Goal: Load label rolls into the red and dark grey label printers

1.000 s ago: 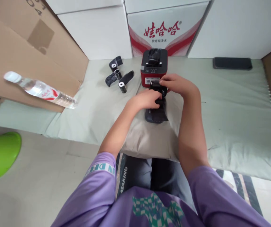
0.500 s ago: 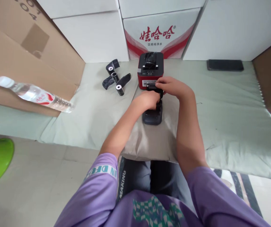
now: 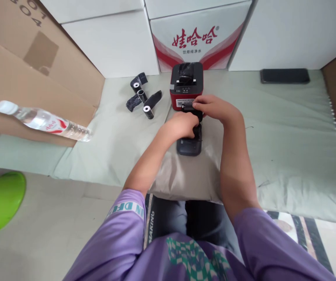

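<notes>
Black round-cornered handheld device sits on the pale green cloth-covered bench, around centre of view, near the front edge, lid up. Left hand is over the middle of it, back of hand up, fingers bent down into the body; fingertips hidden, so can't tell if they pinch something or just press. Right hand has thumb and fingers closed on the right side of the raised black lid. Both hands on the same unit, close together.

Right behind the lid: red box-shaped printer with a black top, white label low on its front, glossy black strip over its top. Lid overlaps the printer's front in view; can't tell if they touch.

Left of the printer: three small rolls with loose black tails, bunched together. Further left, clear plastic water bottle with a white cap stands beside the big brown cardboard box. Far right, flat black rectangular slab lies near the white cartons lining the back; one has red lettering. Bright green plastic stool at lower left, beside the bench
</notes>
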`<state>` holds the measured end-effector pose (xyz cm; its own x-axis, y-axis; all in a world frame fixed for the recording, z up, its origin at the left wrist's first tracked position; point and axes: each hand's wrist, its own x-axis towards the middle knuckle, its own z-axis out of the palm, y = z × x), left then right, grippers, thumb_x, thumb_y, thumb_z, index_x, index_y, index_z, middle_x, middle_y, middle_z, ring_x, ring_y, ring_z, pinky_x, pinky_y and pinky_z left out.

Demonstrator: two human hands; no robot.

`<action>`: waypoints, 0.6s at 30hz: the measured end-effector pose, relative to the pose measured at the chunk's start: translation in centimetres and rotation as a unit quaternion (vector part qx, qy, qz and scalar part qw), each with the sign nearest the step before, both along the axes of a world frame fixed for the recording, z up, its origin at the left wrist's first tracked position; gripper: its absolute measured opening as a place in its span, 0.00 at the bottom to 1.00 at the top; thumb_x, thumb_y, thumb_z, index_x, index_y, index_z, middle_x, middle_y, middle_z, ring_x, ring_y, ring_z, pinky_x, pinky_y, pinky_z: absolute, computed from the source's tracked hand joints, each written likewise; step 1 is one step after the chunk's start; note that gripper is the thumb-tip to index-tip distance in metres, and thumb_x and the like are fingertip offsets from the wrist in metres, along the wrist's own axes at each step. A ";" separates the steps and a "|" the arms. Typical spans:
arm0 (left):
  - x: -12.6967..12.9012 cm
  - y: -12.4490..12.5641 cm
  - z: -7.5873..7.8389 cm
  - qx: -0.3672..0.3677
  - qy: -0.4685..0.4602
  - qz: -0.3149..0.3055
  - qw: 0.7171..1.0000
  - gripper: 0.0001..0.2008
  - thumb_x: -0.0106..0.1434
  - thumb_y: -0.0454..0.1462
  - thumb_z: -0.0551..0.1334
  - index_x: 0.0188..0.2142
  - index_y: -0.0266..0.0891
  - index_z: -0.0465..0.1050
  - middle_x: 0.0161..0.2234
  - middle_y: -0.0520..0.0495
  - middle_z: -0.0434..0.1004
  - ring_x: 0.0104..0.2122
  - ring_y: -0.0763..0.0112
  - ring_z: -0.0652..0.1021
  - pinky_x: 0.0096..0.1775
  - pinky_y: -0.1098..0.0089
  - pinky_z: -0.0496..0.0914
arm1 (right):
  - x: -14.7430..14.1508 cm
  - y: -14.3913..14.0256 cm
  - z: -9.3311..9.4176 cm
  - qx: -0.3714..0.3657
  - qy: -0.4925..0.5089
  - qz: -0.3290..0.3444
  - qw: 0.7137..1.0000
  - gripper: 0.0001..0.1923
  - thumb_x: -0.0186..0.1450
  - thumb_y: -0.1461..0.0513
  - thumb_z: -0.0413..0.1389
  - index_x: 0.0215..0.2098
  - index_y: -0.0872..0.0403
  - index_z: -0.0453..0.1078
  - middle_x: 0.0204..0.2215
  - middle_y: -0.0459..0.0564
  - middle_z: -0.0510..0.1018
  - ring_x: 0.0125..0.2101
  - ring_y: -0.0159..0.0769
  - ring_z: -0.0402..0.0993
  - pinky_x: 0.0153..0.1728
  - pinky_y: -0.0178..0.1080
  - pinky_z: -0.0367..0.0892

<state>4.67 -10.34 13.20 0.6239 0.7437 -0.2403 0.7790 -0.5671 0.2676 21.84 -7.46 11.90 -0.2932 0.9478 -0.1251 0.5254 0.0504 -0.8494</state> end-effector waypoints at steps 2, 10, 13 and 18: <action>-0.6 -0.2 0.7 0.014 -0.013 -0.012 1.000 0.10 0.56 0.33 0.73 0.39 0.43 0.86 0.33 0.44 0.85 0.40 0.49 0.84 0.48 0.56 0.76 | 0.0 -0.1 0.2 -0.006 0.001 0.006 1.000 0.10 0.68 0.54 0.63 0.31 0.49 0.74 0.30 0.47 0.78 0.33 0.38 0.71 0.35 0.41 0.68; -0.4 -0.4 2.1 0.009 0.025 0.015 1.000 0.13 0.61 0.32 0.70 0.46 0.41 0.88 0.40 0.40 0.87 0.44 0.47 0.84 0.49 0.56 0.75 | -0.1 -0.1 0.3 -0.013 0.003 0.001 1.000 0.11 0.69 0.55 0.63 0.31 0.49 0.73 0.31 0.48 0.78 0.34 0.38 0.71 0.37 0.41 0.68; 0.2 -0.5 2.2 0.002 0.066 0.011 0.998 0.15 0.63 0.33 0.69 0.49 0.40 0.88 0.44 0.38 0.88 0.46 0.49 0.85 0.48 0.58 0.75 | -0.1 -0.1 0.2 -0.015 -0.002 -0.002 1.000 0.10 0.69 0.54 0.63 0.32 0.50 0.74 0.33 0.48 0.79 0.35 0.39 0.72 0.37 0.41 0.69; 0.0 -0.2 1.9 0.022 0.072 -0.025 0.997 0.17 0.66 0.37 0.67 0.53 0.42 0.86 0.50 0.40 0.88 0.50 0.53 0.85 0.48 0.63 0.74 | 0.0 -0.1 0.3 -0.021 -0.015 0.005 1.000 0.10 0.71 0.56 0.60 0.34 0.51 0.73 0.35 0.49 0.80 0.36 0.38 0.72 0.36 0.40 0.69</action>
